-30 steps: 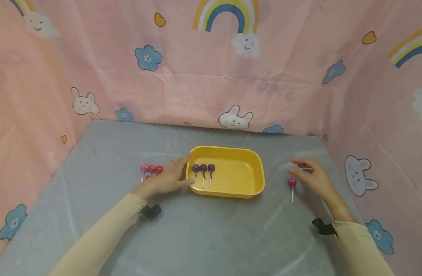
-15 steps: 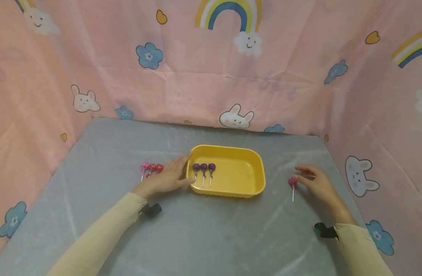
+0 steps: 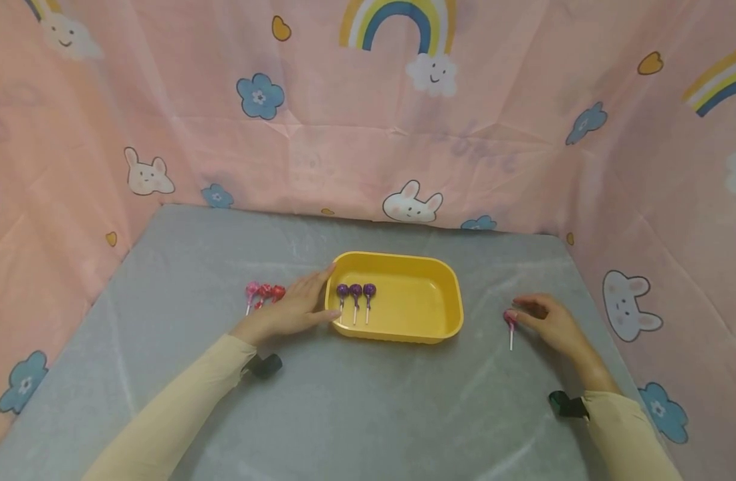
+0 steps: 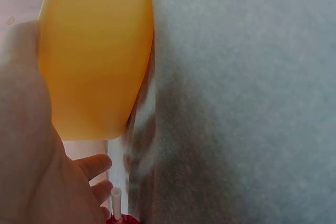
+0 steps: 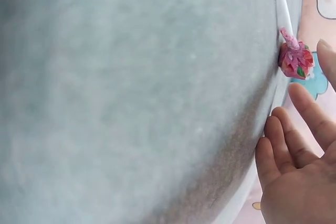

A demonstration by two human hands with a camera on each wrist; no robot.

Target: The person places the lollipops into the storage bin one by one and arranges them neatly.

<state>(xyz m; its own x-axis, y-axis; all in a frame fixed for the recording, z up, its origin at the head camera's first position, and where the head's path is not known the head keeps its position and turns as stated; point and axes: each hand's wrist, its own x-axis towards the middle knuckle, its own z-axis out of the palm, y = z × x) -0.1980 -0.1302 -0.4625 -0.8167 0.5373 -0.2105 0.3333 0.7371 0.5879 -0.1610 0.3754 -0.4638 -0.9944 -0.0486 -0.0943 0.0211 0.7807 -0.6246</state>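
My left hand [image 3: 291, 308] rests against the left end of a yellow tray [image 3: 418, 304], fingers along the outside and thumb at the rim. Inside the tray, three purple lollipops [image 3: 355, 291] lie side by side at the left, sticks toward me. At the right, my right hand [image 3: 553, 326] is beside a pink lollipop [image 3: 509, 316] lying on the table. In the right wrist view, the thumb and forefinger stand apart near the wrapped head of this lollipop [image 5: 296, 61]. The white stick points away from that hand.
Left of my left hand lie a pink lollipop [image 3: 252, 288] and two red lollipops [image 3: 271, 292], partly hidden by the hand. A grey cloth [image 3: 368, 414] covers the table. Pink printed curtains [image 3: 319, 160] enclose the back and sides.
My right hand has come down a little toward me, bringing its fingers up to the pink lollipop's head. The left hand has stayed at the tray.
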